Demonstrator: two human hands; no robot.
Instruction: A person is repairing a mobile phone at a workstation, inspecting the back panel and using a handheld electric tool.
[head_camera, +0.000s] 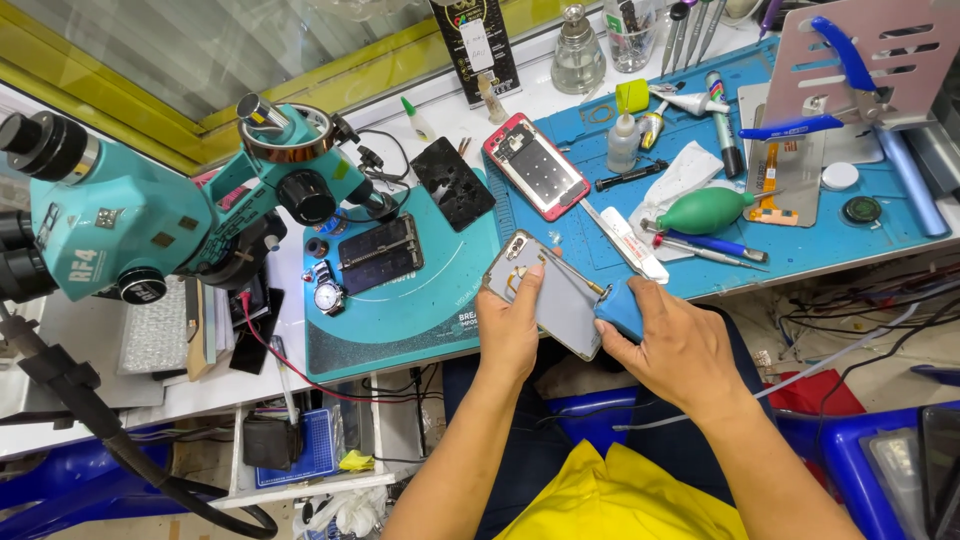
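While both hands work at lower centre of the frame, we see the left hand (510, 335) pinching the phone frame (550, 295) by its near edge, thumb on top, fingers curled shut under it. Our right hand (672, 345) is closed round a blue blower (620, 308), whose brass nozzle (575, 275) points across the open frame. That frame sits tilted, half over the teal mat (400, 310) and half off the table edge.

Around it: red phone (535, 165) at upper centre, black panel (452, 183) to its left, green bulb (705, 210) and pens on the blue mat (850, 240) at right, blue pliers (840, 90) at upper right, microscope (150, 200) at left.

Judged from this, the step is blowing dust out of the frame. To do it well we would:
- keep the nozzle close but not touching the gold flex near the top of the frame
- hold the frame steady with the left hand
- squeeze in short puffs, aimed away from the loose parts on the teal mat
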